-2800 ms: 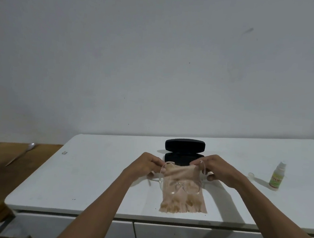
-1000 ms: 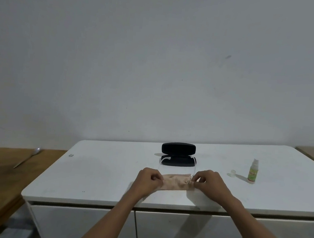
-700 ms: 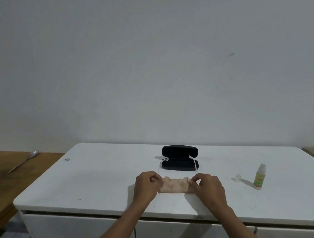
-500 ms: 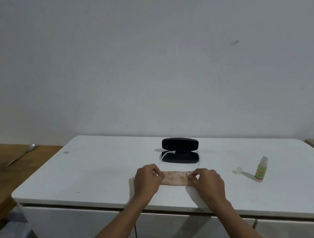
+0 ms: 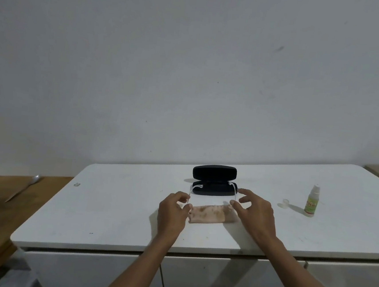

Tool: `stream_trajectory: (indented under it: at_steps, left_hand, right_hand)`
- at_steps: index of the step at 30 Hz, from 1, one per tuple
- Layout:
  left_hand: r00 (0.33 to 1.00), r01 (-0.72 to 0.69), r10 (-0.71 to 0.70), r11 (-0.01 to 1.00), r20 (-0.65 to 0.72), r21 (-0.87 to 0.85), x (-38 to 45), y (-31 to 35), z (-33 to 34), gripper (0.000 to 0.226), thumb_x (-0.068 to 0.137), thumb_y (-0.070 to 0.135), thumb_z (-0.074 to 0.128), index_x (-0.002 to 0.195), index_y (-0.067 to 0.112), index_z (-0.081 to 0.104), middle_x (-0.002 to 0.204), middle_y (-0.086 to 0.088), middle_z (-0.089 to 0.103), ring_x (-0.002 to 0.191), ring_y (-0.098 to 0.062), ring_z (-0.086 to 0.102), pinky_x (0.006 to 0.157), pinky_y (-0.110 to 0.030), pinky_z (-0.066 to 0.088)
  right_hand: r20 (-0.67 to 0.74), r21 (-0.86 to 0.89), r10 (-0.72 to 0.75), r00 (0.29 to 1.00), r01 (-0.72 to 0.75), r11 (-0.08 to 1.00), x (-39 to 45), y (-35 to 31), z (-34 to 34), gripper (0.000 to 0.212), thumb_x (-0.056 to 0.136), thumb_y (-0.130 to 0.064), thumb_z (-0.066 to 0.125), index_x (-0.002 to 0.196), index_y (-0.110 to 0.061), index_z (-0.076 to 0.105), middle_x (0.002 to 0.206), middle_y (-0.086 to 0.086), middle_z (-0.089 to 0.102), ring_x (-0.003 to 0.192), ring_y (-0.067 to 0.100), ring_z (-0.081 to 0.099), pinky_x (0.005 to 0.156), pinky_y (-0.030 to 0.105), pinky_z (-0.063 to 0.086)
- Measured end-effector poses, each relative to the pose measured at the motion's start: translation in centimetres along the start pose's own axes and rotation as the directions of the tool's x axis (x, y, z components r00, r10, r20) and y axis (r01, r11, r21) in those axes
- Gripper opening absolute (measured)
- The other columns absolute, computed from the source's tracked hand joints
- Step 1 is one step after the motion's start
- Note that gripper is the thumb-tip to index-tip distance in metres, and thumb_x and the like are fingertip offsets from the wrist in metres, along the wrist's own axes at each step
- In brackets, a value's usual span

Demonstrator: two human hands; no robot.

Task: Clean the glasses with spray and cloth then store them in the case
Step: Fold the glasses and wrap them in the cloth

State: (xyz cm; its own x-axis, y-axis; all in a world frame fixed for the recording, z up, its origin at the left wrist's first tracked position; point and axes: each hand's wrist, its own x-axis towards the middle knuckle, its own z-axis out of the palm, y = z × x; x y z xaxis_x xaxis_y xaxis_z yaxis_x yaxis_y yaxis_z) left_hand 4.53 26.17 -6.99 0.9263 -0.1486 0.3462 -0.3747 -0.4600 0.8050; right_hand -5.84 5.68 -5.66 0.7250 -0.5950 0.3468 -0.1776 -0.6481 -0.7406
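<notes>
Both hands are over the white rectangular tabletop [image 5: 117, 208], working either end of the folded beige cloth with brown blotches [image 5: 207, 215]. The left hand [image 5: 172, 211] has thumb and fingers curled close together at the cloth's left end, right where the clear-framed glasses [image 5: 193, 187] show a thin transparent arm rising past the fingertips; whether it actually pinches that arm, I cannot tell. The right hand [image 5: 254, 213] is spread wide, fingers apart and gripping nothing, its thumb down by the cloth's right end with the other clear arm just off its index finger. The glasses are mostly wrapped in the cloth between the two hands, only the arm tips poking out toward the far side. Just beyond the fingertips sits the black hard-shell glasses case [image 5: 214, 180], lid standing up. Well out past the right hand stands the small white spray bottle with a green label [image 5: 312, 201], its little clear cap [image 5: 285, 202] lying on the table just beside it, on the side nearer the hand
</notes>
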Motion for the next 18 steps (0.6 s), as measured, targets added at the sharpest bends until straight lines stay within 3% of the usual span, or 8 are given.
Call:
stream_trajectory:
  at_steps: [3,5,12,18]
  left_hand:
    - [0.998,-0.061,0.059,0.998,0.035,0.032,-0.1,-0.2,-0.1,0.016,0.089,0.009,0.073,0.095,0.023,0.077,0.088,0.011,0.075,0.067,-0.005,0.064,0.071,-0.033,0.058]
    - [0.992,-0.115,0.112,0.991,0.06,0.061,-0.1,-0.4,-0.2,0.023,0.092,0.006,0.068,0.104,0.022,0.078,0.091,0.009,0.076,0.076,-0.007,0.067,0.075,-0.032,0.059]
    - [0.948,-0.295,0.248,0.921,0.201,0.256,0.8,-0.8,-1.1,0.038,0.099,0.007,0.057,0.128,0.027,0.07,0.099,0.003,0.074,0.093,-0.015,0.065,0.082,-0.031,0.053]
    - [0.821,-0.532,0.29,0.7,0.491,0.477,1.7,-0.4,-1.2,0.052,0.101,0.009,0.049,0.148,0.032,0.05,0.117,-0.002,0.059,0.108,-0.02,0.056,0.082,-0.039,0.054]
  right_hand:
    - [0.0,0.03,-0.005,1.0,0.005,1.0,0.3,-0.3,0.3,0.019,0.09,-0.032,0.074,0.109,-0.032,0.077,0.084,-0.014,0.075,0.07,0.011,0.07,0.074,0.034,0.055]
    - [-0.013,0.045,0.002,1.0,-0.001,0.999,0.4,-0.4,0.5,0.014,0.091,-0.027,0.075,0.104,-0.028,0.08,0.077,-0.014,0.072,0.07,0.012,0.07,0.072,0.033,0.055]
    - [0.009,0.102,0.017,1.0,-0.018,0.995,0.9,0.0,0.2,0.006,0.091,-0.028,0.075,0.096,-0.028,0.077,0.079,-0.008,0.077,0.061,0.01,0.071,0.071,0.036,0.059]
    - [0.045,0.12,-0.009,0.999,0.004,0.993,1.6,0.0,0.5,0.007,0.088,-0.028,0.077,0.086,-0.034,0.074,0.075,-0.011,0.077,0.054,0.009,0.071,0.071,0.038,0.06]
